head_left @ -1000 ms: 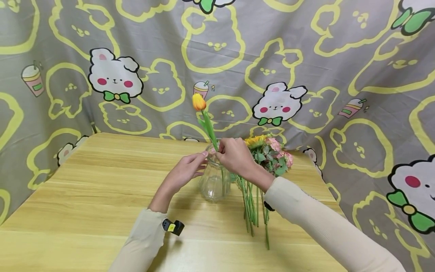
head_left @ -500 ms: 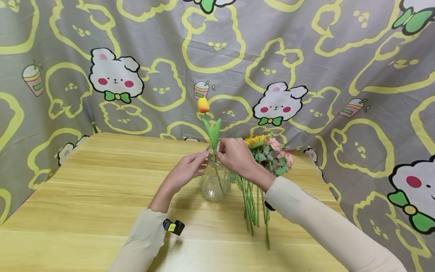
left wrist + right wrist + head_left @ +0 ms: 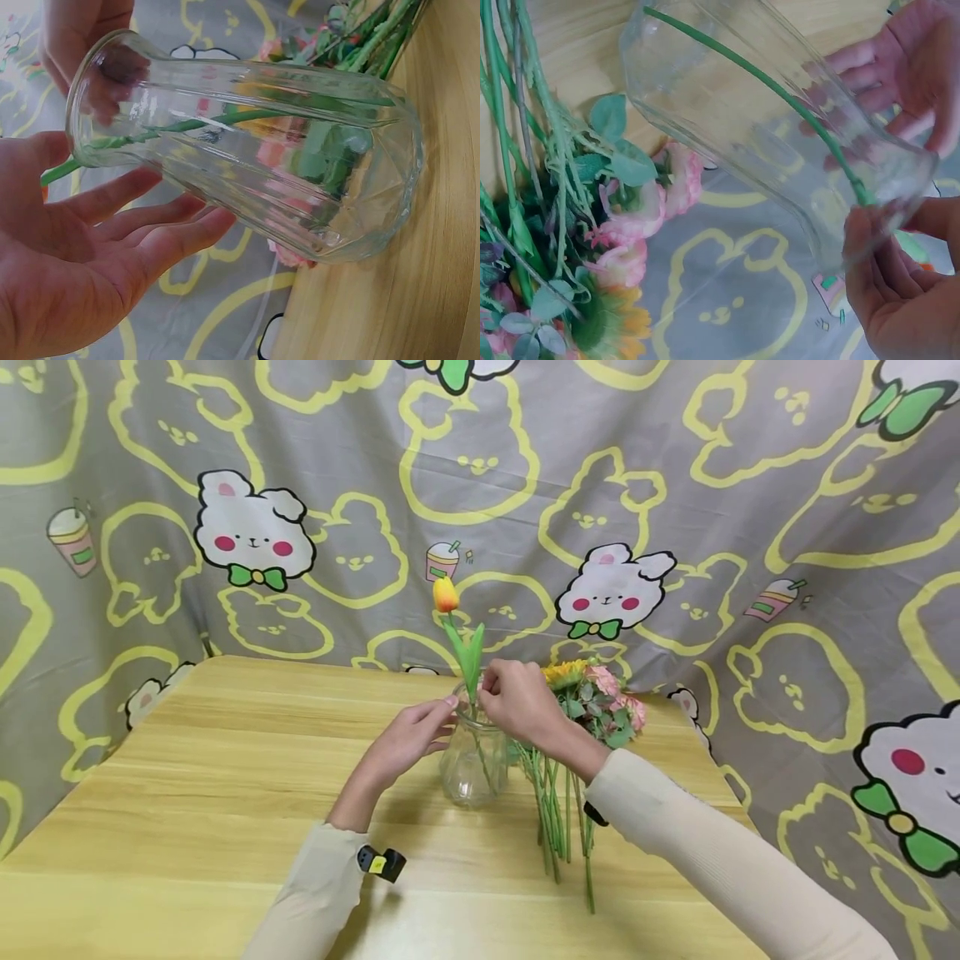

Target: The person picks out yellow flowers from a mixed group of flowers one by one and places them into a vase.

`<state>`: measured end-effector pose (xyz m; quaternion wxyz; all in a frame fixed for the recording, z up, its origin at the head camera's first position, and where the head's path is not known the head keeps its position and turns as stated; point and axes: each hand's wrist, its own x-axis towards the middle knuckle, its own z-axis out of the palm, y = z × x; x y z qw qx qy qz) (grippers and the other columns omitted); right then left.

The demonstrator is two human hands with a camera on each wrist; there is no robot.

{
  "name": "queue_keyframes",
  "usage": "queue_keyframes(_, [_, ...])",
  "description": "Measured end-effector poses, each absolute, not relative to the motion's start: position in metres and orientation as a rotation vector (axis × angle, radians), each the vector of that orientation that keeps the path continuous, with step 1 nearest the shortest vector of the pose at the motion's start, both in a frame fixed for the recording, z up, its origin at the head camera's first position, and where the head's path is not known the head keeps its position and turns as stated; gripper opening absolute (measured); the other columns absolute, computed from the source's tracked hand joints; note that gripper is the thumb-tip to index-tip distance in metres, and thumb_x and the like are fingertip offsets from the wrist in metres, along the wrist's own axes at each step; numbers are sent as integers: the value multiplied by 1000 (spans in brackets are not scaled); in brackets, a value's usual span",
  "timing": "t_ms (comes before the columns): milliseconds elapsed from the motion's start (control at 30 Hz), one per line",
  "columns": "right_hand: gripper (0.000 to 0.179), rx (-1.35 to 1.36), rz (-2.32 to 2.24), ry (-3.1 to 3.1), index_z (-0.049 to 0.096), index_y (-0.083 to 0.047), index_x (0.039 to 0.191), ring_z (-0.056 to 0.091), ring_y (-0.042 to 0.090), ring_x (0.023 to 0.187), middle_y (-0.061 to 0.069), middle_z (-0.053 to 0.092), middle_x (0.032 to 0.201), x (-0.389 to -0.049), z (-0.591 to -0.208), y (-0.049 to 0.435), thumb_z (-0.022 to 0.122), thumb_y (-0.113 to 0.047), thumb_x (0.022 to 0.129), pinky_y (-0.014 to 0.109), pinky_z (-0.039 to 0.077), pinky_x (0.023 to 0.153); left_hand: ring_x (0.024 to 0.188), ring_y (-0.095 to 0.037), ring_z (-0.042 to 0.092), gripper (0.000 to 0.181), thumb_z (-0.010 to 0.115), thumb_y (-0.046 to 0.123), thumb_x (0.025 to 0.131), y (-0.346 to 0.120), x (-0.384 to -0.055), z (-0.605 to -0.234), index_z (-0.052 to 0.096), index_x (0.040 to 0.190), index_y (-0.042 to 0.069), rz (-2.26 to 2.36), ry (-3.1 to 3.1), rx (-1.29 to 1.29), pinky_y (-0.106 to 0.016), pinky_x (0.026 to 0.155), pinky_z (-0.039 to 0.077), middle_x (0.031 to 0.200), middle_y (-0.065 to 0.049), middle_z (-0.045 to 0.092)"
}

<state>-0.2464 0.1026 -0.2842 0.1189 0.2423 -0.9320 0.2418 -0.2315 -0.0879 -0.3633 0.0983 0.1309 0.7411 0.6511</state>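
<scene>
Head view: the tulip [image 3: 470, 672], its 2 leaves [image 3: 474, 652] newly turned into sight, is leaning in the vase [image 3: 467, 777], seemingly almost settled, with the right hand [image 3: 523, 702] pinching it at the vase's mouth and the left hand [image 3: 408, 732], fingers loose, touching the vase's rim.

- Wears a long, pale cream left sleeve [image 3: 318, 881], loosely wrinkled, with an uneven, slightly wavy cuff [image 3: 348, 833] stopping short of the bare left hand [image 3: 411, 737].
- Carries a small black device [image 3: 394, 865] at that cuff, boxy in shape, marked with a yellow patch [image 3: 377, 864].
- Wears a matching pale cream right sleeve [image 3: 712, 847], smoother along the forearm, ending at the wrist above the bare right hand [image 3: 522, 703].
- Shows a second black device [image 3: 596, 815] below the right cuff [image 3: 602, 777], mostly hidden.
</scene>
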Motion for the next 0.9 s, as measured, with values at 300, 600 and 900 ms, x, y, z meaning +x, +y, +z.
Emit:
queue_keyframes(300, [12,560,778,-2698,69,-2,101,72,23,71,13,76,89,-255,-257,124,63,-10,94,36,62,65,135,-36,54,68,42,58,105,-90,-232,-366,51,147,5,1920,2196,399,-45,110,51,146,-19,55])
queue_keyframes(600, [19,396,790,-2731,66,-2,108,70,27,73,17,75,96,-268,-260,159,59,-16,98,36,57,60,137,-37,53,70,42,59,105,-90,-232,-365,49,148,5,1917,2188,409,-46,112,49,148,-19,53])
queue_keyframes(900, [28,240,739,-2792,68,2,113,56,21,57,18,71,88,-284,-289,189,60,-18,96,33,48,55,138,-36,52,68,43,59,105,-90,-232,-364,50,148,7,1909,2190,392,-48,113,48,148,-18,53])
